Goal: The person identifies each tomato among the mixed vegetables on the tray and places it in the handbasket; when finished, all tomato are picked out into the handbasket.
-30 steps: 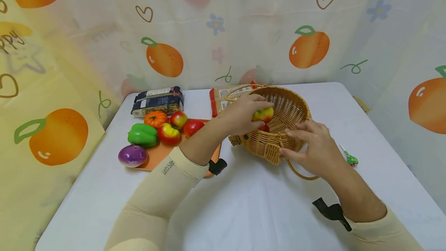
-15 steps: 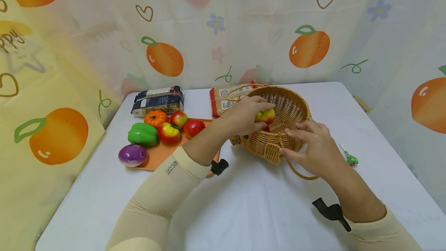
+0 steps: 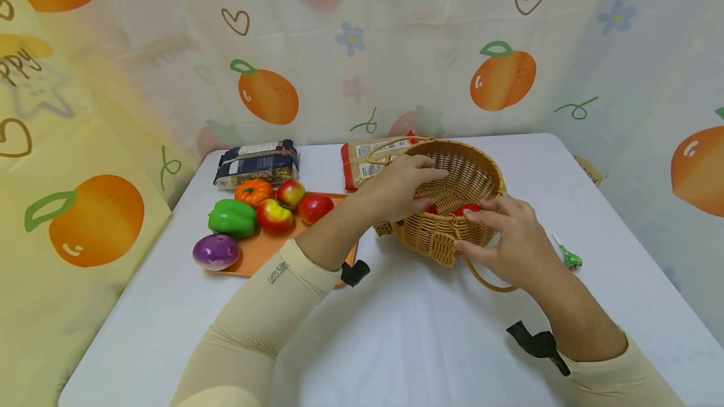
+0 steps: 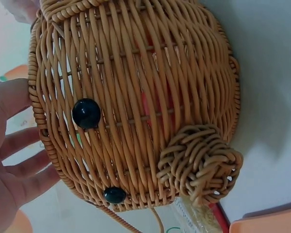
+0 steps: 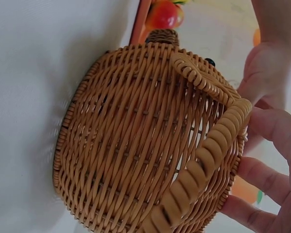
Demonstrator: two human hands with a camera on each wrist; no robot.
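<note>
My left hand (image 3: 398,187) reaches over the left rim of a brown wicker basket (image 3: 427,236), fingers spread and holding nothing. Inside the basket, partly hidden by the hands and the rim, lie red fruits; one red fruit (image 3: 467,209) shows near my right fingertips. My right hand (image 3: 511,244) holds the basket's near right rim, thumb on the outside and fingers over the edge. The left wrist view shows the basket's black bead eye (image 4: 86,113) and woven snout. In the right wrist view, the twisted handle (image 5: 194,170) hangs down the basket's side.
An orange tray (image 3: 260,261) at left bears apples, a green bell pepper (image 3: 233,218), a small pumpkin (image 3: 252,193) and a purple eggplant (image 3: 216,252). Behind stand a dark grain bag (image 3: 257,164) and a red-edged bag (image 3: 357,165). A green-wrapped lollipop (image 3: 571,260) lies right.
The yellow-red apple has left my left hand and dropped into the basket, where red now shows by the right rim. The left hand has loosened; the right hand has stayed in place.
</note>
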